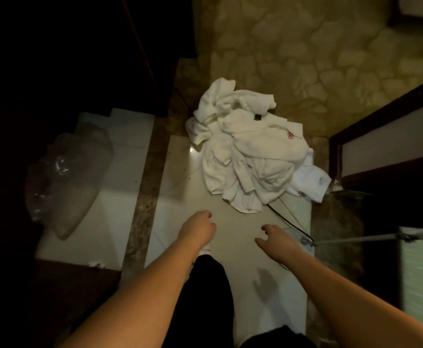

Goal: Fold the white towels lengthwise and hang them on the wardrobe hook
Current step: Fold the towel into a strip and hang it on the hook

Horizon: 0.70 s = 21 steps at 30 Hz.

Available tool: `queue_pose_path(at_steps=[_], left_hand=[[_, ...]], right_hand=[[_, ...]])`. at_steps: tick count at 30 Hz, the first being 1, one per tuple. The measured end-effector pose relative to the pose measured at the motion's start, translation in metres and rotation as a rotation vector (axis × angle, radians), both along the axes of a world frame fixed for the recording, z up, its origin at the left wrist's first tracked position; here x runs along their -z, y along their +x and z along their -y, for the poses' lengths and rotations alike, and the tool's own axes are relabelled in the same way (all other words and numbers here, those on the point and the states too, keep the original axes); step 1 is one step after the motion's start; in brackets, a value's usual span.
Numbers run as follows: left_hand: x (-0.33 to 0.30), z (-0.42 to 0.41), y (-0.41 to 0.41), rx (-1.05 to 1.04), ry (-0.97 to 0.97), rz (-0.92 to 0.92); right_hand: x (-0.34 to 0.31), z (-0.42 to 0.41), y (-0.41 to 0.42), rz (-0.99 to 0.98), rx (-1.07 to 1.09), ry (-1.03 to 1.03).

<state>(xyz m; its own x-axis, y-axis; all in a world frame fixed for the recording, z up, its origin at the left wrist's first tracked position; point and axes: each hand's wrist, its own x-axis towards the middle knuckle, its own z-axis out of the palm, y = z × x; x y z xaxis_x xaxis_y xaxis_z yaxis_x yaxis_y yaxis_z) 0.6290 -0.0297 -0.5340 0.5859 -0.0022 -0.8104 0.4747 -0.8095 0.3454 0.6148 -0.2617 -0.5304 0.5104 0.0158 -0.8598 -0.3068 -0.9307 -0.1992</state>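
A crumpled heap of white towels (pixel 248 151) lies on the pale tiled floor ahead of me, with small red embroidered marks on a few of them. Both my arms reach forward and down toward it. My left hand (pixel 199 227) hangs just short of the heap's near edge, fingers loosely curled and holding nothing. My right hand (pixel 273 238) is level with it to the right, fingers relaxed and slightly bent, also empty. Neither hand touches the towels. No wardrobe hook is in view.
A clear plastic bag (pixel 67 177) lies on the floor at the left. A dark-framed door or panel (pixel 381 136) stands at the right. A thin black cord (pixel 290 222) runs across the floor near my right hand. Patterned stone flooring (pixel 305 46) lies beyond the towels.
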Motion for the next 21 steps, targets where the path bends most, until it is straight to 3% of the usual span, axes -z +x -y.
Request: queue_pose_path(at_steps=[9, 18, 21], left_hand=[[0.153, -0.001, 0.098, 0.051, 0.014, -0.088], [0.324, 0.048, 0.126, -0.149, -0.046, -0.135], [0.371, 0.060, 0.129, -0.203, -0.063, -0.088]], right_hand=[[0.148, -0.003, 0.087, -0.029, 0.272, 0.025], [0.327, -0.005, 0.115, -0.066, 0.407, 0.081], [0.371, -0.009, 0.112, -0.020, 0.580, 0.145]])
